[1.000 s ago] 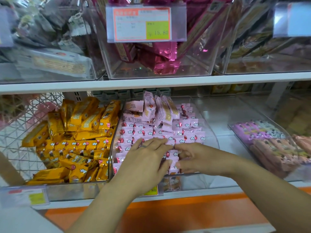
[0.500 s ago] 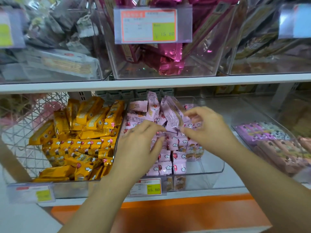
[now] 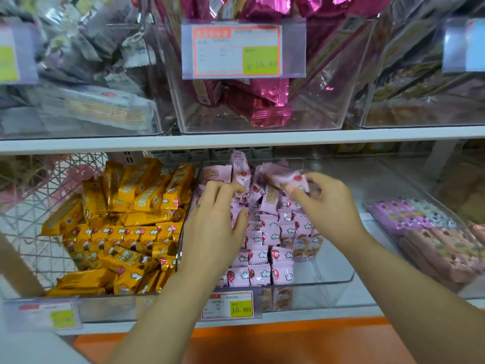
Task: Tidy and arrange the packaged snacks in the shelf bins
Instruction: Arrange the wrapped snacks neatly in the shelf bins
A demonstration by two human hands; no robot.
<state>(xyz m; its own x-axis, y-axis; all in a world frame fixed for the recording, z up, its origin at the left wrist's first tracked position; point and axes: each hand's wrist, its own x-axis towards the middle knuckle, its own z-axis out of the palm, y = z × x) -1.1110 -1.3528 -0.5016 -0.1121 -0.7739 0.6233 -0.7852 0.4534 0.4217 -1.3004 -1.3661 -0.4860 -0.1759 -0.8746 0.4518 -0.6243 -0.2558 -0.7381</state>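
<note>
A clear bin on the lower shelf holds several small pink snack packs, lined up in rows at its front and piled loosely at its back. My right hand is over the back of the bin and pinches one pink pack lifted above the pile. My left hand reaches in from the left, fingers curled among the loose packs at the back; whether it holds one cannot be told.
A bin of yellow snack packs stands to the left beside a white wire basket. A bin of purple and pink packs sits at the right. Upper-shelf bins with price tags hang overhead.
Both hands moved from the front rows of pink packs to the back of the bin. My right hand picked up a pink pack and lifted it.
</note>
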